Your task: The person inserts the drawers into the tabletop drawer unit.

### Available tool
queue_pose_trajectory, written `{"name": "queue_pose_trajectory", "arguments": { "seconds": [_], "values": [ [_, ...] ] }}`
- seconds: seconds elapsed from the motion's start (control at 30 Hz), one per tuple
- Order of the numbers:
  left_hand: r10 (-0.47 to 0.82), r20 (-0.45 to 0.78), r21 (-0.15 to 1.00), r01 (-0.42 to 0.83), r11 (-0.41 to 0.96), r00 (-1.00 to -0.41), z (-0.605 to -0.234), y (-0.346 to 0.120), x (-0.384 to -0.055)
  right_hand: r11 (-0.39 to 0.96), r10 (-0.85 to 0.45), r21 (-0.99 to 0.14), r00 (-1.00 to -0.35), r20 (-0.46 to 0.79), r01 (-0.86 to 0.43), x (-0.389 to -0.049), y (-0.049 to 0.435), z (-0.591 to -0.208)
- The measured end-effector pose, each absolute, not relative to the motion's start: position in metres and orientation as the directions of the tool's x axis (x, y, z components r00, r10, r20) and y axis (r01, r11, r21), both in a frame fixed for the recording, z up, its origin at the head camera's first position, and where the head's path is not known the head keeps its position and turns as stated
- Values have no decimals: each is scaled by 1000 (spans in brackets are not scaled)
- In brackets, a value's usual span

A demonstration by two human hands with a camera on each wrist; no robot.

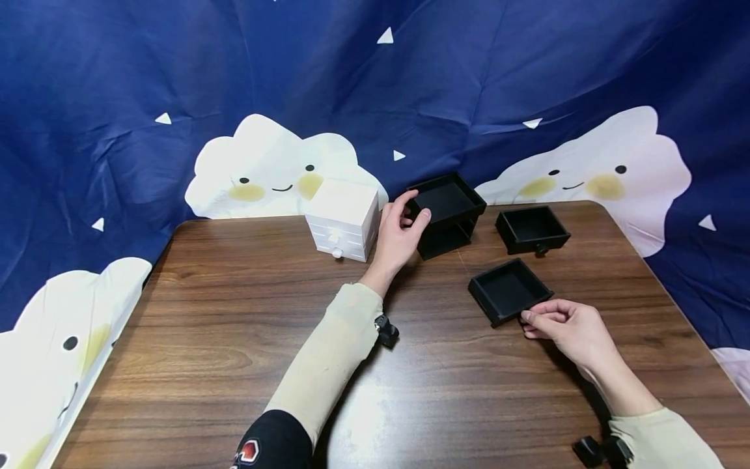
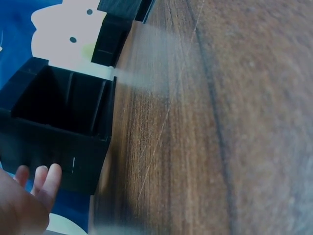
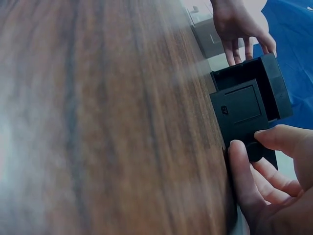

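A black drawer [image 1: 508, 290] is held by my right hand [image 1: 577, 335], whose thumb and fingers pinch its knob end. In the right wrist view the round knob [image 3: 254, 151] shows between thumb and fingers. Further back stands a black cabinet [image 1: 448, 195] with a shallow recessed top and an open front. My left hand [image 1: 398, 238] is at its left side, with fingertips [image 2: 53, 178] touching the outer wall. Whether the held drawer rests on the table I cannot tell.
A second black drawer [image 1: 532, 228] with a knob sits right of the cabinet. To the left of my left hand stands a small white drawer cabinet [image 1: 346, 218]. All are near the back edge of the wooden table [image 1: 234, 352], before a blue curtain [image 1: 328, 58] printed with clouds.
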State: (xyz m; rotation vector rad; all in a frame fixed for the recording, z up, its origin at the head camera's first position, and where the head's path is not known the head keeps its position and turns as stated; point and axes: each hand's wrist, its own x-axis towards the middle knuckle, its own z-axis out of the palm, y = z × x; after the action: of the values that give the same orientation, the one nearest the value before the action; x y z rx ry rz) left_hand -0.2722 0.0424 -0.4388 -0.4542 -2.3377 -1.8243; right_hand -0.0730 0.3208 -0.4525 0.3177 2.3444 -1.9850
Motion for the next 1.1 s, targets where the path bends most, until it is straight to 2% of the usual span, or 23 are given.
{"name": "queue_pose_trajectory", "arguments": {
  "seconds": [0.47,1.1],
  "values": [
    [165,259,929,292,227,-952,-438,41,-271,-23,121,-992,-985,-122,121,-70,320,-458],
    [139,260,930,287,229,-955,-439,44,-271,-130,183,-985,-973,-138,115,-75,304,-446]
  ]
}}
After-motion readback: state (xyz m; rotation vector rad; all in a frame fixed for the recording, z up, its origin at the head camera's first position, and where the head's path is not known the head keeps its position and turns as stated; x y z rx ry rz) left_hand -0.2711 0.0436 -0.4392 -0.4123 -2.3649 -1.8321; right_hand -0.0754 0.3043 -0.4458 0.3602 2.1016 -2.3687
